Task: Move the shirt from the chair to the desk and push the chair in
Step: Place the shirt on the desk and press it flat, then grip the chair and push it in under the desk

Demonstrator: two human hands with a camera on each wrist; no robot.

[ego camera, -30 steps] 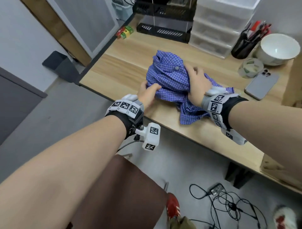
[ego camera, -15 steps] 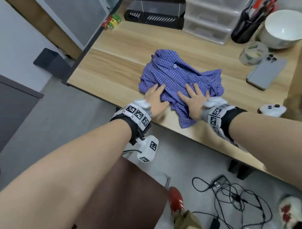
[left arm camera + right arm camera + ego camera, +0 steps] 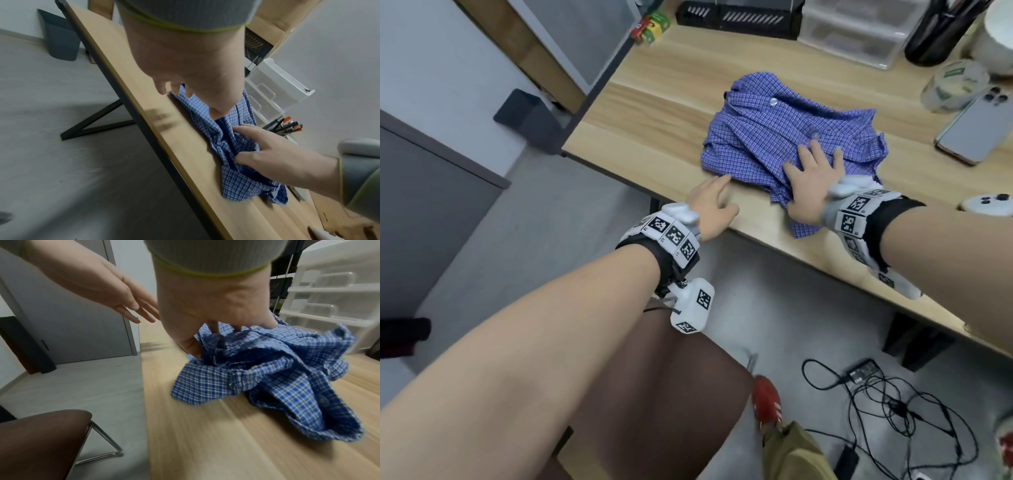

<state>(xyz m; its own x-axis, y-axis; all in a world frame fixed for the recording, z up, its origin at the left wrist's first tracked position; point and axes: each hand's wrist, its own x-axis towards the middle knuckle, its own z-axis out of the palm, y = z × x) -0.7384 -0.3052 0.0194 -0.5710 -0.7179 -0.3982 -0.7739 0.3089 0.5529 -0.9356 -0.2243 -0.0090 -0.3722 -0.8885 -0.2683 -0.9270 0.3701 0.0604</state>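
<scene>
The brown chair [image 3: 654,394] stands nearest, below the forearms and out from the surface [image 3: 654,113], its metal legs on the grey floor. Beside it a red shoe [image 3: 767,399] and a tangle of cables [image 3: 893,404] lie on the floor. The left hand [image 3: 710,205] hovers at the surface's near edge, fingers [image 3: 131,311] straight and loose, holding nothing, just beside the shirt [image 3: 774,137]. The right hand [image 3: 813,185] presses flat on the crumpled blue check shirt, fingers spread. Farther back lie a phone [image 3: 976,126], tape roll [image 3: 955,85] and clear drawers [image 3: 856,31].
</scene>
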